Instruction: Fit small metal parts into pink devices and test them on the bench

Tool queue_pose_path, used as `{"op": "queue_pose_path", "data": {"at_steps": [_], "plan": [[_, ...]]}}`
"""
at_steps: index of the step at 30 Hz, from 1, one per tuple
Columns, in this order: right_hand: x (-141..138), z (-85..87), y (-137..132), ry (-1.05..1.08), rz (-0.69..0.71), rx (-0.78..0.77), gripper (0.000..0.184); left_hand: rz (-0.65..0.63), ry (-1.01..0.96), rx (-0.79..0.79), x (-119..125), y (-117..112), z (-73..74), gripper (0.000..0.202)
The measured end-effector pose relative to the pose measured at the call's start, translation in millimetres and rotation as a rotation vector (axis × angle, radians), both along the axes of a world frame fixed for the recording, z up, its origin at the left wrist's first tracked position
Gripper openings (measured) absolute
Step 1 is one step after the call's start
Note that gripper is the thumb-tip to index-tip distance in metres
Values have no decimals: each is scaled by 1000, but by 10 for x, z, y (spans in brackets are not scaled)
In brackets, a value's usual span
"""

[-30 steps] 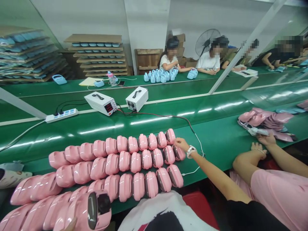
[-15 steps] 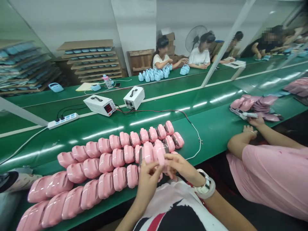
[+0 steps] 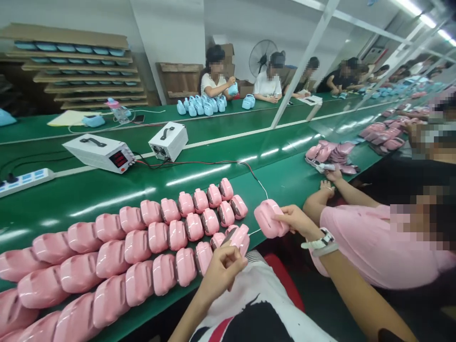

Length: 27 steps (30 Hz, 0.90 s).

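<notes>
Head view, as I watch from my remote seat: my left hand (image 3: 220,271) is clenched around a pink unit (image 3: 238,237). The fingers curl over its lower end and hold it tilted at the near edge of the green belt (image 3: 302,166). It sits just beside the right end of the rows of pink units (image 3: 142,242), which lie in three lines running away to the left. My right hand (image 3: 295,221), with a white watch (image 3: 318,240) on the wrist, grasps a second pink unit (image 3: 269,217) by its right side. That one is off to the right of the rows, near them but not touching.

A thin white cable (image 3: 262,189) runs across the belt toward this second unit (I cannot tell whether it is plugged in). It joins a red and black lead (image 3: 213,163) that comes from two white boxes with handles (image 3: 168,140), one showing a red display. A white power strip (image 3: 24,178) lies far left.

To my right a person in a pink sleeve (image 3: 356,237) rests both hands by a pile of pink shells (image 3: 333,152). Across the far belt more people sit behind a cluster of blue units (image 3: 201,105).
</notes>
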State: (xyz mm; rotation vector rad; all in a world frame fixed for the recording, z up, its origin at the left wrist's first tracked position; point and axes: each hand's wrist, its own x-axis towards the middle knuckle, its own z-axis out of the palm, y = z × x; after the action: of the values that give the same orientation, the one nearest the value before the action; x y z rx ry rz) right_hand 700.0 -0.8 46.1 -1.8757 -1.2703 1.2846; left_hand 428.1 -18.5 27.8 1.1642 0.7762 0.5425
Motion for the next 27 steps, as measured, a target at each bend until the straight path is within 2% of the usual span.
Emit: {"op": "queue_pose_path", "data": {"at_steps": [3, 5, 8, 11, 13, 16, 19, 21, 24, 27], "plan": [[354, 36, 636, -546, 403, 32, 34, -21, -54, -87, 351, 51, -146, 44], [518, -6, 1136, -710, 606, 54, 30, -6, -120, -164, 706, 94, -307, 46], [612, -195, 1851, -863, 870, 118, 18, 95, -116, -154, 1288, 171, -603, 42], [545, -480, 2402, -950, 1148, 205, 3, 237, 42, -58, 1715, 256, -877, 33], [436, -671, 2663, -971, 1312, 244, 11, 319, 143, -7, 1846, 308, -1030, 32], [232, -901, 2911, -968, 1479, 287, 17, 438, 213, -17, 1856, 353, -1229, 33], [72, -1024, 3019, -923, 1539, 321, 21, 514, 237, -107, 1791, 308, -1372, 32], [23, -1043, 3028, -886, 1510, 335, 27, 532, 258, -144, 1750, 230, -1393, 29], [-9, -1018, 2954, -839, 1359, 349, 40, 513, 339, -78, 1641, 140, -1262, 19], [-111, -1018, 2791, -822, 1112, 333, 27, 543, 635, 177, 1387, 264, -1008, 21]]}}
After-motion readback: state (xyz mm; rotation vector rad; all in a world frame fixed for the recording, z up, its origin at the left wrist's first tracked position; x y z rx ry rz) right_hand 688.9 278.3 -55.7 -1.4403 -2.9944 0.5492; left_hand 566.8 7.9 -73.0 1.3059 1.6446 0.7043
